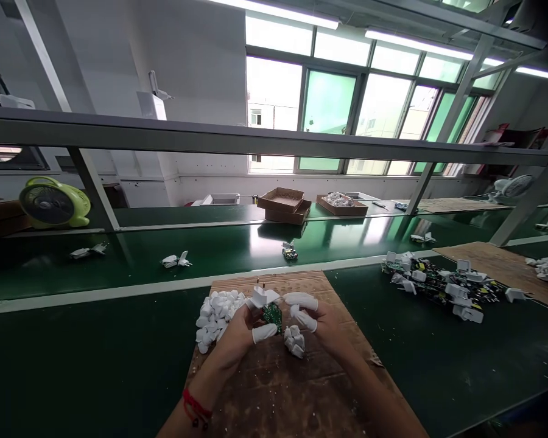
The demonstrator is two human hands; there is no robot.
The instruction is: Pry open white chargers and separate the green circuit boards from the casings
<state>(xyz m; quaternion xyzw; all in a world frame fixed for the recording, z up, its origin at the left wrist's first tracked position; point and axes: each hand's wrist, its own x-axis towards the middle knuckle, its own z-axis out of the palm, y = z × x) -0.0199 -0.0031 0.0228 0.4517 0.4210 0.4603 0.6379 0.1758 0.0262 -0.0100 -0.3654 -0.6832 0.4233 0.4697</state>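
Observation:
My left hand [244, 328] and my right hand [313, 319], both with white finger cots, meet over a worn cardboard mat [274, 383]. Between them they pinch a small green circuit board [272, 314] joined to a white plastic charger shell [261, 297]. The left hand grips the board and shell from the left. My right hand's fingers close on the same piece from the right. A heap of white plastic parts [217, 313] lies just left of my left hand. A smaller clump of white parts [295, 340] sits under my right hand.
A pile of circuit boards with white shells [438, 281] lies to the right on the green bench. Beyond runs a green conveyor belt [237, 246] carrying scattered white pieces [176, 261]. Brown trays [283, 205] sit farther back, a yellow-green fan [52, 202] at the left.

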